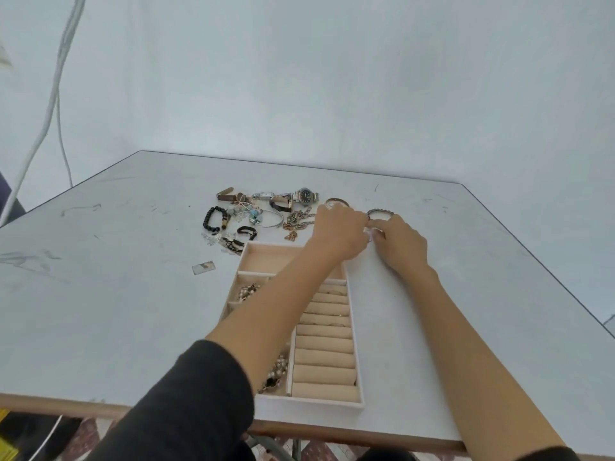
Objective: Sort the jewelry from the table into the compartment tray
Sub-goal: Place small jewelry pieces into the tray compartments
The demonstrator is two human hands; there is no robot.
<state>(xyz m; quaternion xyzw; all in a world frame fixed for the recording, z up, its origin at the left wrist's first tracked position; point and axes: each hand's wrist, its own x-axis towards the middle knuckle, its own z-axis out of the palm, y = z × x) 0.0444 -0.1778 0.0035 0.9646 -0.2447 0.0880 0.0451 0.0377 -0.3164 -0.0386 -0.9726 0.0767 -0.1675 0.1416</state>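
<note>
A beige compartment tray (355,347) lies on the table in front of me, with ring rolls on its right side and some jewelry in its left compartments. Beyond it lies a pile of loose jewelry: watches (304,195), a black bead bracelet (213,218), chains (298,222), a bangle (336,202) and a beaded bracelet (380,213). My left hand (339,232) and my right hand (401,244) meet just past the tray's far right corner. Together their fingertips pinch a small thin ring-like piece (372,231). The piece is mostly hidden by the fingers.
The grey table (100,277) ends at a wooden front edge near me and a dark edge at the right. A small clear packet (203,267) lies left of the tray. White cables (56,78) hang at the far left.
</note>
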